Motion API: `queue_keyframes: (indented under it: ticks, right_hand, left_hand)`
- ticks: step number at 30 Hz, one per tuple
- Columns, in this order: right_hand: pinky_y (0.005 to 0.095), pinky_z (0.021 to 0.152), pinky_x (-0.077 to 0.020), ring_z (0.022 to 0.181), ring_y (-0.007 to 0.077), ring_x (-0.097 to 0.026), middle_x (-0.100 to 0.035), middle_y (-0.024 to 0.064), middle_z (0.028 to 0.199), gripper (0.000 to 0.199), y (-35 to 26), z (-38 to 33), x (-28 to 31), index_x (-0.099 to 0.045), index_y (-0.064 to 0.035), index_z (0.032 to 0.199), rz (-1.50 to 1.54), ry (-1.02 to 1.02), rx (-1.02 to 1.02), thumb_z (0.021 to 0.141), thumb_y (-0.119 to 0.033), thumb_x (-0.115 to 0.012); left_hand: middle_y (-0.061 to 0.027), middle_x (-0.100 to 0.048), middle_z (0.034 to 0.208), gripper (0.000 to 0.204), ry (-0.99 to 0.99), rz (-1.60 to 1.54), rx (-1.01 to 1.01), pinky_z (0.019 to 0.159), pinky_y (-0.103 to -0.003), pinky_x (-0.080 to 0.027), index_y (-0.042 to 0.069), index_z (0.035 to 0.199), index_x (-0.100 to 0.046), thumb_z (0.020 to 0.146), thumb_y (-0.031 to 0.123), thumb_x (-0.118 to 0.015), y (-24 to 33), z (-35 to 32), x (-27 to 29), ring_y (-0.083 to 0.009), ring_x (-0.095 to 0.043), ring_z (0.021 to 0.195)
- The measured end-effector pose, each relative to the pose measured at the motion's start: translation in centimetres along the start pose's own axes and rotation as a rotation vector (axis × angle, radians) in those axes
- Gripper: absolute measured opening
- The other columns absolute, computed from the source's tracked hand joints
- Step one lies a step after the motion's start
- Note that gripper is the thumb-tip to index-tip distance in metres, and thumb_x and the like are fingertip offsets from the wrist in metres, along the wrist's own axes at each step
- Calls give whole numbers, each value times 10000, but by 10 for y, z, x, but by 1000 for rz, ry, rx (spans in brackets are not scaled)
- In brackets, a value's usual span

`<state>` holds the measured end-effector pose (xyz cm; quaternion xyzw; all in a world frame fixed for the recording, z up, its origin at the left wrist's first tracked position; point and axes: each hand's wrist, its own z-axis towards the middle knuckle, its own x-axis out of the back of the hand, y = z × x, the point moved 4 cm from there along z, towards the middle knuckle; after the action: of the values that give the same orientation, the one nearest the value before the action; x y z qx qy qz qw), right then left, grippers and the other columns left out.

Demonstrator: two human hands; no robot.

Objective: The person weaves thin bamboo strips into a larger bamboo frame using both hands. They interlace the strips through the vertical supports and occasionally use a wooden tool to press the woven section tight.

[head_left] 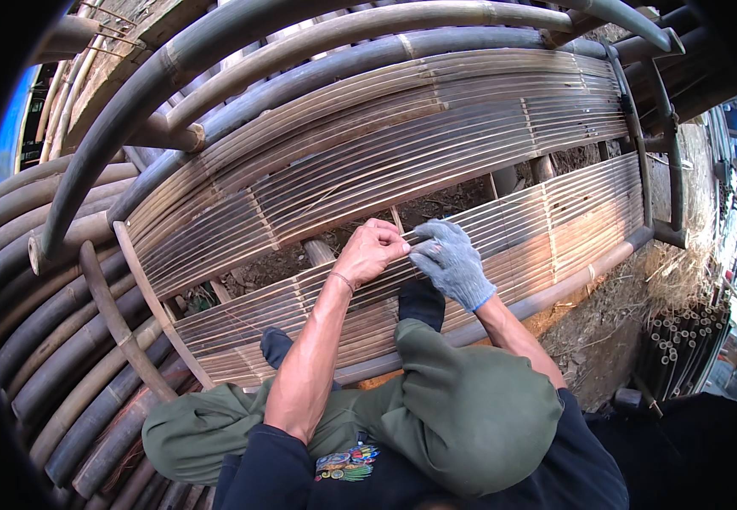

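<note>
The left hand [371, 251] is bare, and its fingers are pinched narrow on a thin bamboo strip [436, 240] at the upper edge of the lower slat panel [555, 221]. The right hand [451, 262] wears a grey knit glove with a blue cuff; its fingers are curled on the same strip, just beside the left hand, and the 2 hands touch there. The strip is pale, flat and very slim, and it runs along the panel's top edge. The lower slat panel is made of many long, light-brown bamboo slats lying close side by side, with thin cross ties. Above it, past a gap showing dark soil [436, 204], lies the upper slat panel [385, 144]. Thick dark bamboo poles [241, 34] curve above that panel. Below the lower slat panel are the person's knees in green trousers [462, 408].
</note>
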<state>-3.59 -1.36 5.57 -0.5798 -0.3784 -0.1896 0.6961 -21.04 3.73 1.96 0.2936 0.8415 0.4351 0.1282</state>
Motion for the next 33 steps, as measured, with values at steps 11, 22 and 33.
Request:
queue_keyframes:
  ticks: [11, 22, 33]
  right_hand:
    - [478, 802, -534, 921, 409, -662, -653, 185, 1075, 329, 41, -348, 69, -667, -149, 1094, -385, -848, -945, 882, -389, -596]
    - [466, 851, -508, 969, 330, -647, -666, 155, 987, 326, 1, 12, -30, -692, -56, 1002, -429, -304, -466, 878, -351, -632]
    - [426, 594, -527, 632, 311, -610, -625, 148, 768, 305, 19, 10, -12, -641, 14, 868, 382, -802, -901, 910, -284, -592]
  left_hand:
    - [-209, -672, 1116, 431, 90, 584, 127, 973, -528, -404, 73, 1111, -652, 1007, 400, -393, -33, 17, -19, -385, -611, 1104]
    - [-179, -707, 1005, 348, 40, 609, 121, 1015, -619, -298, 104, 1026, -651, 1021, 336, -392, -40, 13, -22, -379, -641, 1026]
    - [-155, -701, 1049, 308, -13, 585, 195, 989, -614, -293, 189, 1192, -602, 1027, 338, -390, -48, 16, -21, -386, -624, 1037]
